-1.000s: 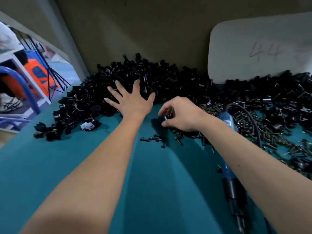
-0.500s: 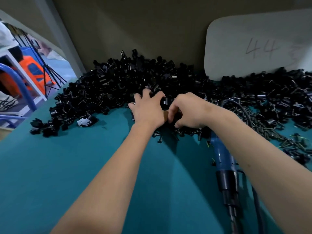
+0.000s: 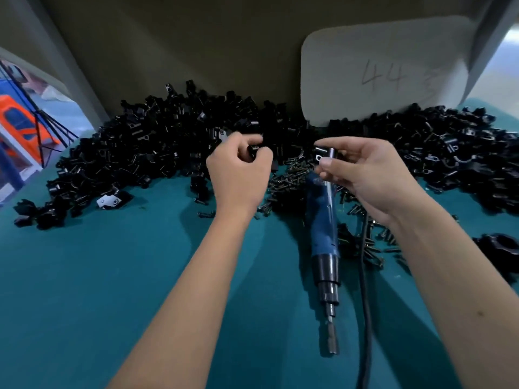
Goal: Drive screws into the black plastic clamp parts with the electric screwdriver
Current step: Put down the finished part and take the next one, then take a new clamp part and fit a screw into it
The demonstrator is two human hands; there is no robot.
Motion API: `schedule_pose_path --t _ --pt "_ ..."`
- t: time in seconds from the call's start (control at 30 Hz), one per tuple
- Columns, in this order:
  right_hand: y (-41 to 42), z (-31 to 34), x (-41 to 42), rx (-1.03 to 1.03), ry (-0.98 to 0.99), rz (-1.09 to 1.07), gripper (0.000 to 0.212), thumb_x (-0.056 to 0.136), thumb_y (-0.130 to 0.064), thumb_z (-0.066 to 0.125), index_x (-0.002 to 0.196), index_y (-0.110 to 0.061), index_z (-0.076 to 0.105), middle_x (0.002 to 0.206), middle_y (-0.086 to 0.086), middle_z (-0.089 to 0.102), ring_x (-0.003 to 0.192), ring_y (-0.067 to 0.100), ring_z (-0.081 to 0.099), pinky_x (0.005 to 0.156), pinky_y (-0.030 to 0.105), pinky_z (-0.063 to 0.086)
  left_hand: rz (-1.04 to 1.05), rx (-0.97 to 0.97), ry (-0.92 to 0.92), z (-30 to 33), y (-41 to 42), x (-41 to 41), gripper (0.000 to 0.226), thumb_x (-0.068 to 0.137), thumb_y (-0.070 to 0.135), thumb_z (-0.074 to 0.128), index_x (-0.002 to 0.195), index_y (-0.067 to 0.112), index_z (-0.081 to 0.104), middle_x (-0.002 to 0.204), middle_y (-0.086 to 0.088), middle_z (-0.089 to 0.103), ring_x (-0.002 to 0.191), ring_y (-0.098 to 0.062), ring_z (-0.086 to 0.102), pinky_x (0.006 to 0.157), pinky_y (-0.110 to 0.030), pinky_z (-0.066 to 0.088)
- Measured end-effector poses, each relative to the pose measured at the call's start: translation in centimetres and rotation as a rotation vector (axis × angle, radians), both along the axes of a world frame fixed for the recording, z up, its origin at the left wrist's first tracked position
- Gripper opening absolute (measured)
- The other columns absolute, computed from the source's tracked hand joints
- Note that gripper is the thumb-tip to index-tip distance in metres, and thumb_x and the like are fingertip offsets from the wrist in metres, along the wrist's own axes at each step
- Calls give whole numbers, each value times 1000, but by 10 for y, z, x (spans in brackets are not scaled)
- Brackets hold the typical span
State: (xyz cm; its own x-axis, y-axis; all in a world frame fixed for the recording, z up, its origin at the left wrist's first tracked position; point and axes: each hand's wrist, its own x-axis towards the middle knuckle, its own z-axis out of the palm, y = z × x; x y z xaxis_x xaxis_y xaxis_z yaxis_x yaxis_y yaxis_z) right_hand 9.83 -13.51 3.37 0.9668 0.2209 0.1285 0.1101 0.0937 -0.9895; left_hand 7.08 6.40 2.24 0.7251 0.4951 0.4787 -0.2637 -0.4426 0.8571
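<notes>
A long heap of black plastic clamp parts [image 3: 157,147] runs along the back of the teal table [image 3: 84,290]. My left hand [image 3: 238,169] is raised in front of the heap, fingers curled round a small black clamp part [image 3: 254,150]. My right hand [image 3: 368,169] pinches another black clamp part [image 3: 323,155] between thumb and fingers. Below the hands lies the blue electric screwdriver [image 3: 323,234], bit toward me, nobody holding it. Loose dark screws [image 3: 289,178] are scattered around its upper end.
A white board [image 3: 379,71] marked 44 leans on the back wall. The screwdriver's black cable [image 3: 365,304] runs down toward me. More clamp parts [image 3: 463,155] pile up at the right. A grey post [image 3: 70,66] stands at the left, with orange and blue items beyond it.
Both hands have lifted off the pile and drawn apart, each now holding a clamp part. The view shifted, showing more of the screwdriver.
</notes>
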Motion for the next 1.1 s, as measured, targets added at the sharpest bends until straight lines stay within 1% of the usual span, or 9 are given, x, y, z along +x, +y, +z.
schedule_pose_path --t 0.07,0.17,0.3,0.4,0.53,0.67,0.8,0.9,1.1 --pt "-4 -3 -3 24 12 -22 20 97 -1 68 115 -9 74 84 8 76 75 19 73 69 22 58 -161 -276 17 -7 -15 -9 35 82 15 64 68 8 33 89 -26 71 59 -18 68 54 -35 53" --pt "-10 -7 -5 27 52 -8 15 104 -13 63 115 -9 72 92 9 78 78 22 73 65 28 58 -358 -575 83 -19 -26 -20 38 95 9 69 75 17 37 92 -18 77 53 -20 64 47 -24 47" --pt "-18 -9 -6 27 37 60 16 105 -15 59 117 -11 69 104 12 79 86 22 73 70 30 58 -456 -692 166 -34 -29 -32 38 79 20 86 90 17 50 103 -28 73 57 -13 58 53 -19 47" --pt "-18 -11 -8 36 -27 99 14 103 -15 63 115 -15 70 111 10 78 95 21 72 74 28 58 -566 -774 190 -37 -23 -34 37 71 12 84 97 16 57 94 -16 73 66 -11 64 62 -19 54" --pt "-16 -18 -11 60 -63 46 18 89 -20 76 106 -24 79 95 -5 74 87 13 63 72 26 51 -775 -935 211 -34 -19 -32 31 82 -2 73 104 13 57 109 -14 70 71 -11 59 65 -19 52" --pt "-15 -19 -12 148 -47 84 25 81 -24 80 105 -20 81 89 -6 72 78 11 55 63 19 47 -947 -954 217 -33 -18 -32 34 87 4 60 117 19 67 113 -14 74 89 -20 67 77 -28 55" --pt "-14 -21 -12 121 -60 84 23 85 -20 79 108 -22 80 97 1 73 89 17 63 77 26 55 -1023 -913 199 -35 -20 -30 46 93 1 52 131 22 69 110 -12 72 93 -23 67 85 -34 58" --pt "-12 -23 -13 124 -72 98 25 92 -10 74 117 -15 75 105 8 73 92 18 65 80 27 56 -1001 -895 184 -37 -21 -28 47 96 -1 50 131 21 71 111 -9 71 88 -21 67 84 -32 57" --pt "-9 -22 -14 205 -40 86 33 82 -17 76 115 -12 73 99 5 71 86 19 67 76 26 58 -983 -953 137 -37 -16 -24 62 86 -11 49 137 18 68 103 -9 62 83 -16 56 80 -26 53"
